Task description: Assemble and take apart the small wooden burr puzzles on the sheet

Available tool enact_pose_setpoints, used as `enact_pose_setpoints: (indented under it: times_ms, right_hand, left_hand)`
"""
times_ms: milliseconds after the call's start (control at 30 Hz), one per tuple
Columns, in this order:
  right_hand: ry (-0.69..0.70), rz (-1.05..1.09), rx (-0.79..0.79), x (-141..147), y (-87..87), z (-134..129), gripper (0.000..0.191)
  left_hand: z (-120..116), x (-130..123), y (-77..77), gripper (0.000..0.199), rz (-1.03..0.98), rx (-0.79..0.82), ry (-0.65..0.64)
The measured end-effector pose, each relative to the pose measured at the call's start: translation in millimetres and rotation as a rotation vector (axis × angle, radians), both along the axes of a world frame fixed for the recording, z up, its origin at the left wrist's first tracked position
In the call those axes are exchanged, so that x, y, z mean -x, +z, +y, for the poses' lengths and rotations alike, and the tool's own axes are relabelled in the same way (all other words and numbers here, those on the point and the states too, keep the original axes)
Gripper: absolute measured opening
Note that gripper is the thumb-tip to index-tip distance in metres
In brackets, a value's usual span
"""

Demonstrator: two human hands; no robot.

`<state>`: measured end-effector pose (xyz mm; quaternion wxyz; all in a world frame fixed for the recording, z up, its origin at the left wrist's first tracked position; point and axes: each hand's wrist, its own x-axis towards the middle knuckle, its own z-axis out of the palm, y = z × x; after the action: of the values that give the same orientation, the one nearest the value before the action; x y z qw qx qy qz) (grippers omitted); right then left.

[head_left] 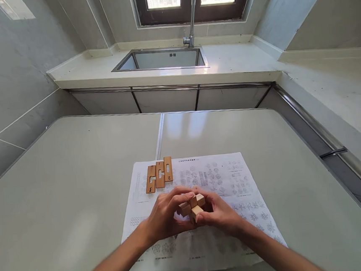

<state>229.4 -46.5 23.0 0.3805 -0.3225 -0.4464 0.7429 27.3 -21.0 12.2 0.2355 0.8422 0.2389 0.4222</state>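
Note:
Between my two hands is a small wooden burr puzzle point(197, 211) of interlocking square-ended blocks. My left hand point(170, 212) grips it from the left, fingers over the top and thumb below. From the right, my right hand point(217, 210) closes on it, with the thumb pressed to a front block. My fingers hide part of the puzzle. Under my hands lies a large printed sheet point(225, 182) covered with small diagrams. On its upper left rest three flat wooden pieces with cutouts: a left one point(149, 184), a middle one point(158, 180) and a right one point(166, 174).
The sheet lies on a pale folding table point(61, 184) with a seam point(159, 135) down its middle. Beyond it is a white counter point(233, 57) with a sink point(161, 59) and a tall faucet point(192, 12). Another counter point(337, 84) runs along the right, and a tiled wall stands left.

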Motion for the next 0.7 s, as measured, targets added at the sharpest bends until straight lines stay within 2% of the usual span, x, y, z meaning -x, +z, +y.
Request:
enact_pose_setpoints:
  times_ms: [100, 200, 300, 400, 533, 600, 700]
  right_hand:
    - [0.027, 0.004, -0.010, -0.6, 0.9, -0.9, 0.064]
    - [0.013, -0.004, -0.070, -0.6, 2.0, -3.0, 0.064]
    - [-0.073, -0.122, -0.183, -1.4, 0.5, -5.6, 0.048]
    - [-0.197, -0.366, -0.423, -4.7, -5.7, -6.0, 0.032]
    - [-0.268, -0.584, -0.755, -11.3, -14.1, -2.3, 0.030]
    - [-0.278, -0.641, -0.818, -13.1, -15.4, -0.5, 0.033]
    - [-0.242, -0.669, -0.789, -12.9, -14.0, 0.4, 0.040]
  left_hand:
    - [-0.8, -1.3, -0.7, 0.073, -0.028, 0.052, -0.010]
    - [-2.2, -1.7, 1.0, 0.079, -0.086, 0.178, 0.000]
    - [-3.7, -0.4, 4.8, 0.079, -0.110, 0.354, 0.012]
    - [-4.8, 1.2, 8.1, 0.077, -0.116, 0.473, 0.013]
    - [-4.4, 0.8, 12.0, 0.077, -0.115, 0.543, -0.005]
    - [-2.9, -0.2, 13.8, 0.076, -0.105, 0.547, -0.013]
    - [0.0, -1.2, 15.3, 0.073, -0.095, 0.503, -0.022]
